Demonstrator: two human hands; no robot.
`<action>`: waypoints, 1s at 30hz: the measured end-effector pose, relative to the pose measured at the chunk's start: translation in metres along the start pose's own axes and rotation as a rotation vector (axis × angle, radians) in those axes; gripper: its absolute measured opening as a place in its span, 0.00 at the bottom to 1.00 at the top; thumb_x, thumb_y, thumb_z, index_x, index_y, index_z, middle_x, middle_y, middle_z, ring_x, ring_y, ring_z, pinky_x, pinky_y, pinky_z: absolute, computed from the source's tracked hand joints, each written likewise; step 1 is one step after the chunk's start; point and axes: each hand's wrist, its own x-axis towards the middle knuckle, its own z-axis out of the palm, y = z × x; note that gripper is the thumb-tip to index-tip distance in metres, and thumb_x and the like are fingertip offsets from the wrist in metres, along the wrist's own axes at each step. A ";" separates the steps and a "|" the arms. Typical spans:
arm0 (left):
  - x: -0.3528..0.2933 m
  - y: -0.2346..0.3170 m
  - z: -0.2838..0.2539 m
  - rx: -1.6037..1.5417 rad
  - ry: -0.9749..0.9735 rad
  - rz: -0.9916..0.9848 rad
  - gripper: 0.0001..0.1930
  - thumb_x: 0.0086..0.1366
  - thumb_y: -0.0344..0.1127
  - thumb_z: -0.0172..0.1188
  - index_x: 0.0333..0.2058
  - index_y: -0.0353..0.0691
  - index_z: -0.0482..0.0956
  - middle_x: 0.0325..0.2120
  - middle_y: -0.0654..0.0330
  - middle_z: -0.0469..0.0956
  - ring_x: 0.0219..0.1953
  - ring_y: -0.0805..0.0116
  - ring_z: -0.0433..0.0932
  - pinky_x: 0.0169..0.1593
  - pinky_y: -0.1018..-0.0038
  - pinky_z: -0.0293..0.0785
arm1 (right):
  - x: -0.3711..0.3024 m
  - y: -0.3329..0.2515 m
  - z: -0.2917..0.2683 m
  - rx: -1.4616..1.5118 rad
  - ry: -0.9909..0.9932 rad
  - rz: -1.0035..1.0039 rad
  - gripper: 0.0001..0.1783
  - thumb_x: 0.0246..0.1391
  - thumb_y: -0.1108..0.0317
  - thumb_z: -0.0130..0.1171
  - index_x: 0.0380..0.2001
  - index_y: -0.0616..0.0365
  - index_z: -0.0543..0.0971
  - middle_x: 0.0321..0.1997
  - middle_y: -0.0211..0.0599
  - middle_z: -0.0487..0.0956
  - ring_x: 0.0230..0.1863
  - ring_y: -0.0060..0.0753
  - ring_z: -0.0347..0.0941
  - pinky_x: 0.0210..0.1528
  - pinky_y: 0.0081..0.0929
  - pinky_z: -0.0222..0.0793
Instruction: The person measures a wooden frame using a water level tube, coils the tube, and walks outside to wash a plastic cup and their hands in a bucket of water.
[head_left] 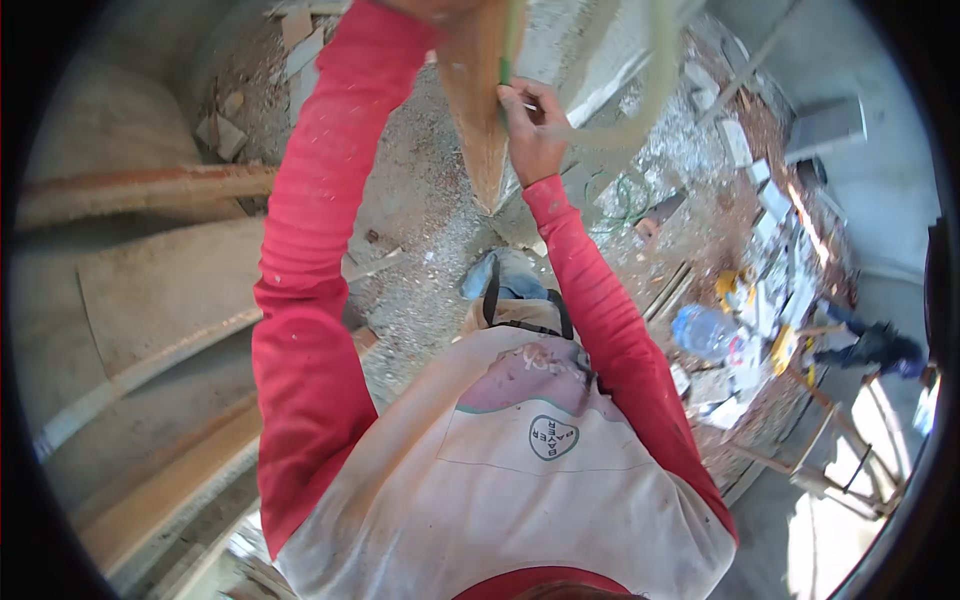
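Observation:
A wooden board (470,110) stands in front of me, narrowing toward its lower end. My right hand (537,130) is closed at its right edge, fingers pinched round what looks like a translucent hose (655,85). From that hand the hose bends right and up in a blurred loop. A thin green length (506,70) runs up along the board's edge above my fingertips. A small white bit shows between the fingers. My left hand (430,8) reaches to the board's upper part; the picture's top edge cuts it off, hiding its fingers.
Rubble and broken pieces cover the floor. At right lie a large clear plastic bottle (706,332), yellow items (735,290) and a thin green line (628,200). A wooden frame (820,450) stands lower right, near a dark-clothed person (870,348). Long boards and panels (180,290) fill the left.

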 end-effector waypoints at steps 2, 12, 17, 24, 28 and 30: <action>0.005 0.012 0.003 -0.338 0.072 -0.271 0.08 0.56 0.41 0.63 0.28 0.43 0.81 0.39 0.72 0.78 0.60 0.68 0.64 0.69 0.46 0.44 | -0.001 -0.002 -0.003 0.001 0.053 0.014 0.09 0.54 0.73 0.65 0.39 0.60 0.80 0.36 0.29 0.80 0.37 0.18 0.74 0.42 0.18 0.71; 0.009 -0.005 0.018 -0.091 -0.111 0.179 0.16 0.63 0.43 0.57 0.17 0.49 0.81 0.36 0.79 0.82 0.57 0.61 0.62 0.62 0.56 0.50 | -0.007 0.015 -0.002 0.074 0.158 -0.081 0.09 0.49 0.70 0.67 0.35 0.57 0.83 0.33 0.35 0.79 0.34 0.29 0.77 0.39 0.25 0.74; 0.011 0.003 0.020 0.012 -0.077 0.203 0.20 0.66 0.41 0.52 0.15 0.43 0.79 0.33 0.72 0.81 0.52 0.59 0.63 0.56 0.58 0.56 | -0.008 0.014 -0.006 -0.023 0.207 -0.157 0.09 0.49 0.70 0.68 0.36 0.55 0.83 0.32 0.34 0.78 0.34 0.30 0.77 0.39 0.26 0.72; 0.011 0.025 0.020 -0.053 -0.096 0.191 0.24 0.69 0.40 0.46 0.11 0.44 0.71 0.31 0.61 0.81 0.52 0.56 0.62 0.58 0.55 0.54 | -0.011 0.016 -0.003 0.056 0.266 -0.099 0.06 0.50 0.63 0.65 0.32 0.48 0.83 0.32 0.32 0.77 0.40 0.40 0.73 0.42 0.36 0.70; 0.011 0.032 0.021 -0.056 -0.109 0.142 0.25 0.69 0.39 0.44 0.11 0.41 0.70 0.31 0.60 0.81 0.51 0.56 0.62 0.56 0.57 0.57 | -0.012 0.018 -0.001 0.058 0.282 -0.085 0.06 0.51 0.63 0.65 0.33 0.48 0.83 0.33 0.32 0.77 0.40 0.40 0.73 0.42 0.36 0.70; 0.009 0.034 0.022 -0.088 -0.114 0.106 0.29 0.73 0.43 0.41 0.11 0.38 0.69 0.33 0.59 0.80 0.53 0.57 0.60 0.57 0.57 0.55 | -0.013 0.019 -0.003 0.062 0.293 -0.086 0.06 0.51 0.63 0.65 0.33 0.47 0.83 0.33 0.32 0.77 0.40 0.40 0.73 0.42 0.36 0.70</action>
